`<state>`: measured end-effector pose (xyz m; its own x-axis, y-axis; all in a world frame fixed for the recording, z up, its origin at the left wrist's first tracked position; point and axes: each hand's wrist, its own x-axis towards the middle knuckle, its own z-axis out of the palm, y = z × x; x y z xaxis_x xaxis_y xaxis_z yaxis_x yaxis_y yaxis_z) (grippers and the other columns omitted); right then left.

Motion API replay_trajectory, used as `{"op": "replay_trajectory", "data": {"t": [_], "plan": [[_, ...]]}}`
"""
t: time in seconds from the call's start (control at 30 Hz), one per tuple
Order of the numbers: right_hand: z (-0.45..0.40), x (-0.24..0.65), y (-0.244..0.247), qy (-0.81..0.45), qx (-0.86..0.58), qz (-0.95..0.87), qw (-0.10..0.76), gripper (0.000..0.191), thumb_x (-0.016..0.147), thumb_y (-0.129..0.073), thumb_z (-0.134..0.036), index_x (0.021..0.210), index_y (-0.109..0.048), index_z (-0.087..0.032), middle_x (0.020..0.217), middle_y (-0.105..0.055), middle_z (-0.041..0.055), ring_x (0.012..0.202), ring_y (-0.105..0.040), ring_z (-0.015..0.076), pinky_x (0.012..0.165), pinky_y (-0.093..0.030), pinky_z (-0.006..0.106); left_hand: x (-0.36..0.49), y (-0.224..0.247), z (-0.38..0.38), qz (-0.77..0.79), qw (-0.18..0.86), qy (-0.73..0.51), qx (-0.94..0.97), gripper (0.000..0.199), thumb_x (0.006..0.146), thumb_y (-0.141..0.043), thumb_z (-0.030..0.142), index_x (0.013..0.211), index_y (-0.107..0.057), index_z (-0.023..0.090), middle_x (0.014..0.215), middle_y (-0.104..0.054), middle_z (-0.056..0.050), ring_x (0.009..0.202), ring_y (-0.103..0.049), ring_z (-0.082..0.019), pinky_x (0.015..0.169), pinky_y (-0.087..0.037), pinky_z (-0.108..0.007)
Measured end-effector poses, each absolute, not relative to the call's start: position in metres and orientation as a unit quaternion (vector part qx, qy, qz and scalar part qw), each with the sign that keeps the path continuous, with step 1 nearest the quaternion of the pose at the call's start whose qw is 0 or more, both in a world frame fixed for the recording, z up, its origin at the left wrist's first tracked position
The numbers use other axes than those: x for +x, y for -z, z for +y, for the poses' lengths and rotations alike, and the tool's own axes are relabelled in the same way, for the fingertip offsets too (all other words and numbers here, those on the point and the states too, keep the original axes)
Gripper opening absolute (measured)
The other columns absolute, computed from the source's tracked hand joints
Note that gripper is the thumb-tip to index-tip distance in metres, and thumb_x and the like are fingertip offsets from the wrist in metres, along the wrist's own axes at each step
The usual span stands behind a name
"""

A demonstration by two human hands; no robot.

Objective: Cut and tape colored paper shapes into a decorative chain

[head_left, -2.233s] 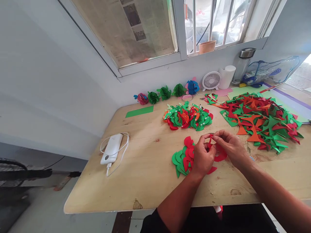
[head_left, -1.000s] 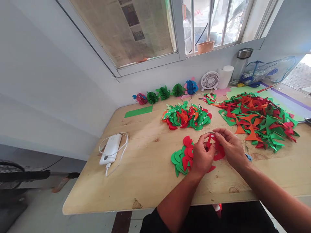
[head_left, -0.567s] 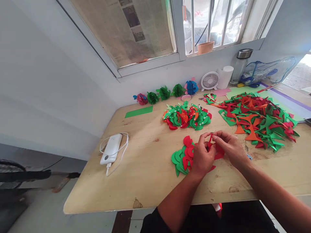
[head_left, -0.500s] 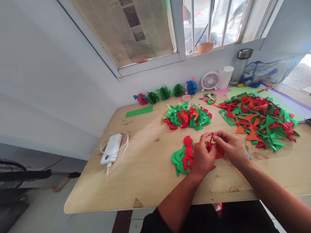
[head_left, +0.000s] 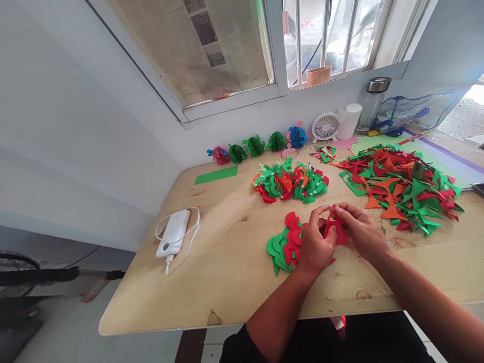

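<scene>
Between my two hands is a red paper piece (head_left: pixel 342 235), folded up at its top edge. My left hand (head_left: pixel 316 241) is closed on it, thumb and fingers pinching the left part. From the right, my right hand (head_left: pixel 361 228) pinches its upper edge with thumb and forefinger. Beside and partly under my left hand lies a pile of red and green cut paper pieces (head_left: pixel 282 246). Behind the hands sits a heap of red, green and orange folded paper pieces (head_left: pixel 291 181), some with small pale strips on them.
At right lies a large heap of paper offcuts (head_left: pixel 404 186). A white power bank (head_left: pixel 174 232) with a cable rests at left, near a green paper strip (head_left: pixel 216 175). Along the wall stand paper honeycomb figures (head_left: pixel 255 145), a small white fan (head_left: pixel 325 126) and a glass bottle (head_left: pixel 372 106).
My right hand's fingertips have shifted slightly right and opened out the red paper piece, so more of it shows. My left hand stays nearly in place.
</scene>
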<state>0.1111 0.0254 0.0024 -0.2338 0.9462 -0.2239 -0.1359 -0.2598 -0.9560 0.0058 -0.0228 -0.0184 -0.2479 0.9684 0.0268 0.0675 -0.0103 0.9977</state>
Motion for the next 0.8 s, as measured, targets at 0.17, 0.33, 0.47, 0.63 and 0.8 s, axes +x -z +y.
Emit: {"op": "replay_trajectory", "data": {"t": [0.17, 0.33, 0.47, 0.63, 0.8], "plan": [[0.025, 0.111, -0.003, -0.662, -0.455, -0.423, 0.419, 0.034, 0.063, -0.074, -0.048, 0.078, -0.063, -0.020, 0.065, -0.060, -0.0014, 0.053, -0.053, 0.0107, 0.045, -0.042, 0.021, 0.005, 0.017, -0.024, 0.582, 0.340, -0.541, 0.503, 0.032, 0.080, -0.051, 0.015, 0.111, -0.054, 0.021, 0.077, -0.065, -0.001, 0.067, -0.060, -0.013, 0.067, -0.050, -0.024], [0.027, 0.112, 0.002, -0.658, -0.443, -0.441, 0.420, 0.033, 0.067, -0.071, -0.050, 0.078, -0.064, -0.020, 0.065, -0.060, -0.0010, 0.054, -0.052, 0.0106, 0.049, -0.042, 0.021, 0.004, 0.017, -0.026, 0.556, 0.296, -0.542, 0.556, 0.033, 0.083, -0.045, 0.013, 0.113, -0.056, 0.024, 0.102, -0.068, -0.005, 0.093, -0.064, -0.017, 0.086, -0.050, -0.031], [0.029, 0.114, 0.007, -0.637, -0.437, -0.470, 0.428, 0.033, 0.069, -0.068, -0.052, 0.075, -0.064, -0.019, 0.062, -0.057, -0.0013, 0.054, -0.049, 0.0104, 0.049, -0.040, 0.021, 0.004, 0.017, -0.025, 0.537, 0.268, -0.545, 0.586, 0.039, 0.083, -0.042, 0.008, 0.115, -0.058, 0.023, 0.117, -0.064, -0.005, 0.109, -0.060, -0.018, 0.097, -0.046, -0.035], [0.030, 0.113, 0.010, -0.635, -0.434, -0.468, 0.436, 0.032, 0.071, -0.067, -0.052, 0.070, -0.063, -0.019, 0.060, -0.055, -0.0014, 0.055, -0.049, 0.0109, 0.050, -0.041, 0.021, 0.003, 0.017, -0.025, 0.540, 0.252, -0.539, 0.596, 0.042, 0.082, -0.041, 0.004, 0.117, -0.058, 0.022, 0.118, -0.064, -0.006, 0.110, -0.059, -0.018, 0.098, -0.046, -0.036], [0.028, 0.113, 0.005, -0.619, -0.446, -0.469, 0.445, 0.034, 0.075, -0.063, -0.053, 0.067, -0.064, -0.019, 0.062, -0.059, -0.0001, 0.062, -0.053, 0.0130, 0.059, -0.045, 0.022, 0.002, 0.018, -0.026, 0.535, 0.243, -0.532, 0.610, 0.045, 0.081, -0.042, 0.004, 0.119, -0.056, 0.024, 0.122, -0.062, -0.005, 0.113, -0.058, -0.019, 0.099, -0.045, -0.038]]}}
